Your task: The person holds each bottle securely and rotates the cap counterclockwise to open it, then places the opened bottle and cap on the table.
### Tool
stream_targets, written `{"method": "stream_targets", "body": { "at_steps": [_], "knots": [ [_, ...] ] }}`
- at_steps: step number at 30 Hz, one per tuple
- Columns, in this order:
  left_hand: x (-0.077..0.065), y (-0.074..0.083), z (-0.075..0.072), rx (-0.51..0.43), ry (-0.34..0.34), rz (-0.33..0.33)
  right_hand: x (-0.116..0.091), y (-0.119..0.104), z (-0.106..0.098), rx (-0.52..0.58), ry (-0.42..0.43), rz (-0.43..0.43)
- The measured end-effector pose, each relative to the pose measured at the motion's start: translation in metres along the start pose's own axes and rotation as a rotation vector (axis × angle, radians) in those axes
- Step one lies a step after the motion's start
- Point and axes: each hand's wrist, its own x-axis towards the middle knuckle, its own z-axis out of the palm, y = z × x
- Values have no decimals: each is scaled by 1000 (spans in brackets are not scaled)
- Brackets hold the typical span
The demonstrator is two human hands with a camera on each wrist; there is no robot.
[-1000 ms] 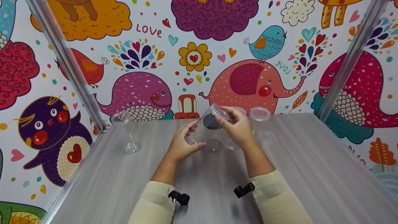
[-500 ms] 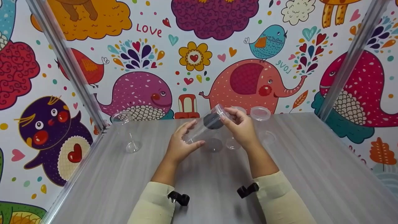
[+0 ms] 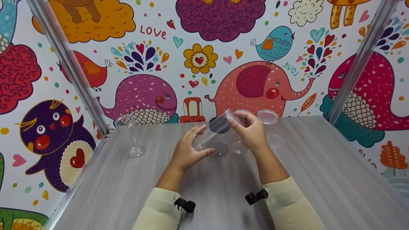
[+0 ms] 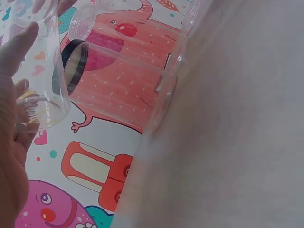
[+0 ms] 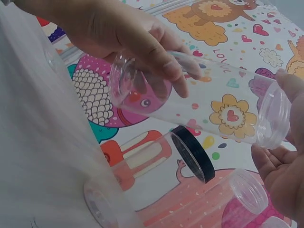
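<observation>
Clear of the table, a transparent plastic jar [image 5: 199,111] hangs tilted between both hands, its base down to the left. My left hand [image 3: 188,151] holds it near the base, thumb on one side and fingers on the other. The fingers of my right hand [image 3: 252,132] grip the clear lid end [image 5: 275,116] at the upper right. Nothing shows inside the jar. Just behind it stands another clear jar with a black lid [image 5: 192,154], partly seen through the held one. In the left wrist view the held jar [image 4: 40,71] appears at the left edge.
One clear jar [image 3: 126,121] stands apart at the table's back left. Clear-lidded jars [image 3: 267,117] stand at the back right, partly behind my right hand. A patterned wall [image 3: 153,92] rises along the table's far edge [image 3: 300,118], with metal posts [image 3: 72,64] at the sides.
My right hand has shifted slightly right and down, and the jar's lid end has turned so its top face no longer shows. My left hand keeps nearly the same place. The standing jars are unmoved.
</observation>
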Motion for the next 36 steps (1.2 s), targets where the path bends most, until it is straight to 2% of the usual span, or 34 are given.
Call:
{"method": "stream_targets", "body": {
  "at_steps": [6, 10, 15, 20, 29, 36],
  "knots": [
    [1, 3, 1, 19, 4, 25, -1, -2, -3, -19, -22, 5],
    [0, 2, 1, 3, 8, 23, -2, -1, -9, -30, -94, -8],
    [-1, 2, 1, -21, 2, 6, 0, -1, -17, -3, -202, -78],
    [-1, 1, 1, -25, -5, 2, 1, -1, -20, 29, -257, -120],
    [-1, -2, 2, -33, -3, -1, 2, 0, -17, -27, -235, -96],
    [-1, -6, 3, -40, -17, -14, 2, -2, -14, -224, -122, -59]
  ]
}}
